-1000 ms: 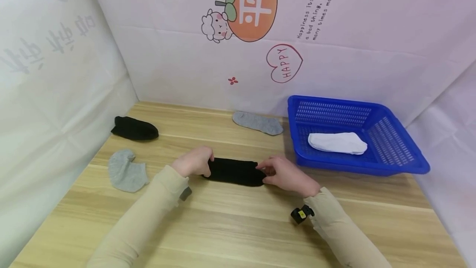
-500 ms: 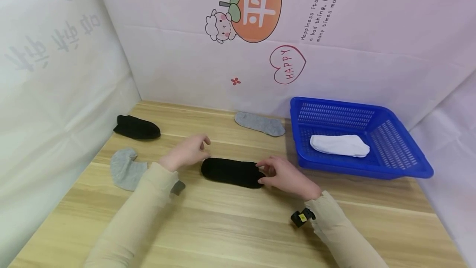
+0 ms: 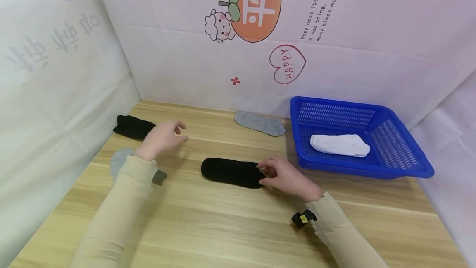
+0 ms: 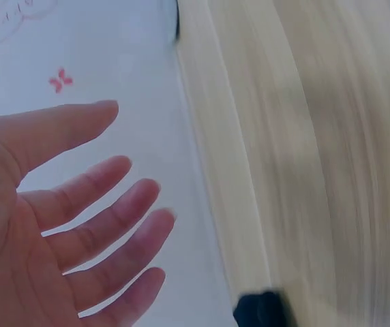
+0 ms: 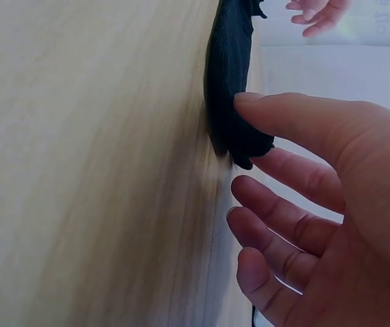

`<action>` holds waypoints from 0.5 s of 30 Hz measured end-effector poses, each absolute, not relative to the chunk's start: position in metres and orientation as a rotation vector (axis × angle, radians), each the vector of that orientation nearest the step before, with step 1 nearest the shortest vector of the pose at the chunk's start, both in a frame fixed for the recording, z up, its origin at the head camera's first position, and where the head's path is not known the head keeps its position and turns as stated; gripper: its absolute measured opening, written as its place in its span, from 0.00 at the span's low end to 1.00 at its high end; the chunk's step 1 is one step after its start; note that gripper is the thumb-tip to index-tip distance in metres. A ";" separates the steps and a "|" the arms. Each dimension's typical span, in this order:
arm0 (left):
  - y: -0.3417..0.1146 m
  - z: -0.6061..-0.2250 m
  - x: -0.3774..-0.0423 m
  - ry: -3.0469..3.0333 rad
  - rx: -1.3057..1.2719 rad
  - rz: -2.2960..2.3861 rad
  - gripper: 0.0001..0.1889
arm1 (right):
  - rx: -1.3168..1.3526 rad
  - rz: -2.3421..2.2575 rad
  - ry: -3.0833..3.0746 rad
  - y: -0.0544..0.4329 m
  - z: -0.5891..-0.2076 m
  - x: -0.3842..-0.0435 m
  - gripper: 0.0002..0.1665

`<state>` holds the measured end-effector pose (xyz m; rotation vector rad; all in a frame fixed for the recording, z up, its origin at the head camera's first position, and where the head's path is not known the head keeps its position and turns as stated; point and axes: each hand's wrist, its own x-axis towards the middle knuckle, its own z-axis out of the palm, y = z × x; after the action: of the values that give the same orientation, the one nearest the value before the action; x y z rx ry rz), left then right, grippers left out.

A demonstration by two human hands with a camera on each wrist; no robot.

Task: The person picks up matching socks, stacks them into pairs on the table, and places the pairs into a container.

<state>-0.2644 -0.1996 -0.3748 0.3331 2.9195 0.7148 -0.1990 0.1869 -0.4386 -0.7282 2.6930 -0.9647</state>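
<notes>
A black sock (image 3: 232,172) lies flat on the wooden table in front of the person. The right hand (image 3: 288,179) is at its right end, with the thumb (image 5: 283,112) against the sock and the index finger reaching behind its tip; the other fingers are loosely bent. The left hand (image 3: 161,139) holds nothing, its fingers spread apart in the left wrist view. It is over the left part of the table and overlaps a second black sock (image 3: 130,127) in the head view. A grey sock (image 3: 120,161) is partly hidden under the left forearm.
Another grey sock (image 3: 259,123) lies flat by the back wall. To the right stands a blue basket (image 3: 357,171) with a white sock (image 3: 340,145) inside. Printed white sheets (image 3: 167,61) enclose the table (image 3: 223,226) at the back and sides.
The left hand has let go of the middle black sock's left end and moved left toward the other black sock. The right hand stays at the sock's right end.
</notes>
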 end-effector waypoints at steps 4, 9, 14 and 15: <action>-0.219 -0.373 -0.270 2.934 0.266 0.656 0.26 | -0.723 -0.969 2.689 0.187 -0.439 -0.199 0.23; -0.250 -0.368 -0.280 2.928 0.226 0.557 0.28 | -0.723 -0.959 2.694 0.188 -0.439 -0.199 0.22; -0.276 -0.363 -0.288 2.914 0.158 0.510 0.28 | -0.713 -0.948 2.702 0.188 -0.437 -0.199 0.22; -0.281 -0.362 -0.290 2.909 0.149 0.514 0.28 | -0.716 -0.948 2.704 0.188 -0.437 -0.199 0.22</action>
<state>-0.2895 -0.2807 -0.3621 0.1493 2.9085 0.5140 -0.1989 0.1882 -0.4371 -0.7158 2.7041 -0.9476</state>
